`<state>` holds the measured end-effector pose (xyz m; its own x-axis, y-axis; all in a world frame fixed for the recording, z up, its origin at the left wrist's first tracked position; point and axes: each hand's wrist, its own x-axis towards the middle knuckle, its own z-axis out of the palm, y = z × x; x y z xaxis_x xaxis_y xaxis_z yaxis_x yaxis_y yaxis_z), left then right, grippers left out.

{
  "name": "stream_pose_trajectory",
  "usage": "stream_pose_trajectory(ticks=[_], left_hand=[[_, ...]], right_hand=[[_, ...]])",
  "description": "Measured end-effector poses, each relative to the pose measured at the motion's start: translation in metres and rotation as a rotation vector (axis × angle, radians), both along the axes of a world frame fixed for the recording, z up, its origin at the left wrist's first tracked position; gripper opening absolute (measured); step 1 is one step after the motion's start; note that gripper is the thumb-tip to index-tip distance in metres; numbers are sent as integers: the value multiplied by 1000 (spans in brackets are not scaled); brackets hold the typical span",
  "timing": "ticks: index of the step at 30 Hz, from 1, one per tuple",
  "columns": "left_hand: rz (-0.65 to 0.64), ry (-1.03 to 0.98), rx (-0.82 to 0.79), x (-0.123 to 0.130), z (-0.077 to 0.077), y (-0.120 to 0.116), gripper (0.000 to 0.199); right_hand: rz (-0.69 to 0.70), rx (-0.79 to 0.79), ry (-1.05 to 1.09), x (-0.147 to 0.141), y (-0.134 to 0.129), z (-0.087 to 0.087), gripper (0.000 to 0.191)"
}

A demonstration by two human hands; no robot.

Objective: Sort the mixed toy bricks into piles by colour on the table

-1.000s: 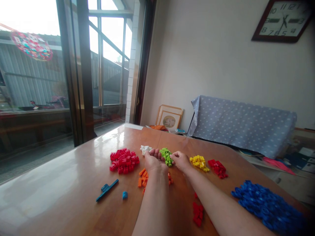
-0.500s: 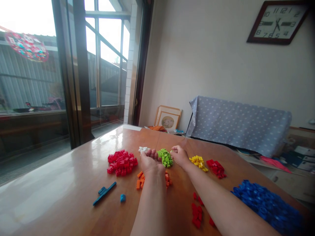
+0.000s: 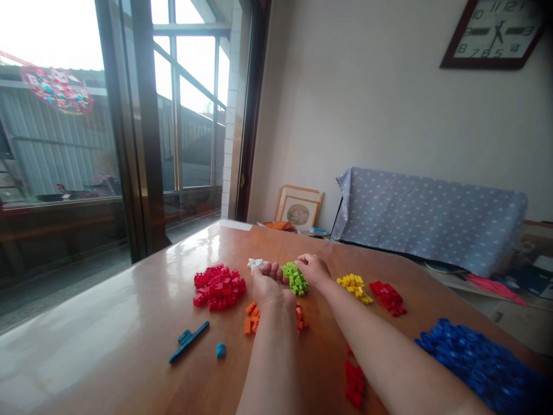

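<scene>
My left hand [image 3: 273, 285] is palm up and loosely cupped, its fingers half curled and nothing plainly visible on the palm. Just right of it lies a pile of lime-green toy bricks [image 3: 296, 280]. Over the far edge of that pile, my right hand [image 3: 314, 269] has its thumb and fingertips pinched together. What it pinches, if anything, is too small to make out. White bricks [image 3: 256, 263] sit behind my left fingers. Orange bricks [image 3: 251, 318] show on both sides of my left wrist, which partly covers them.
Crimson bricks [image 3: 219, 287] lie to the left, teal pieces [image 3: 189, 342] and a small blue block [image 3: 220, 350] nearer. Rightward are yellow bricks [image 3: 354, 287], red bricks [image 3: 387, 298] and a large blue pile [image 3: 479, 363]. More red bricks [image 3: 354, 383] lie by my right forearm.
My right hand has shifted slightly left and away, closer to the lime-green pile. My left hand keeps its cupped pose. The whole view has shifted a little.
</scene>
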<state>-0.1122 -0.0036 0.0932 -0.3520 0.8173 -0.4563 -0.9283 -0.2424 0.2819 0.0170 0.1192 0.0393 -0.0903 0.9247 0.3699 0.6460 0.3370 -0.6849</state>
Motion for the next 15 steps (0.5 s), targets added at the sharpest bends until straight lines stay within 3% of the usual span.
stream_pose_trajectory(ticks=[5, 10, 15], left_hand=[[-14, 40, 14, 4, 1, -2, 16], [-49, 78, -12, 13, 5, -4, 20], [-90, 135, 7, 25, 8, -5, 21]], right_hand=[[-30, 32, 114, 28, -27, 22, 30], [-101, -1, 253, 86, -78, 44, 37], [-153, -150, 411, 150, -130, 39, 39]])
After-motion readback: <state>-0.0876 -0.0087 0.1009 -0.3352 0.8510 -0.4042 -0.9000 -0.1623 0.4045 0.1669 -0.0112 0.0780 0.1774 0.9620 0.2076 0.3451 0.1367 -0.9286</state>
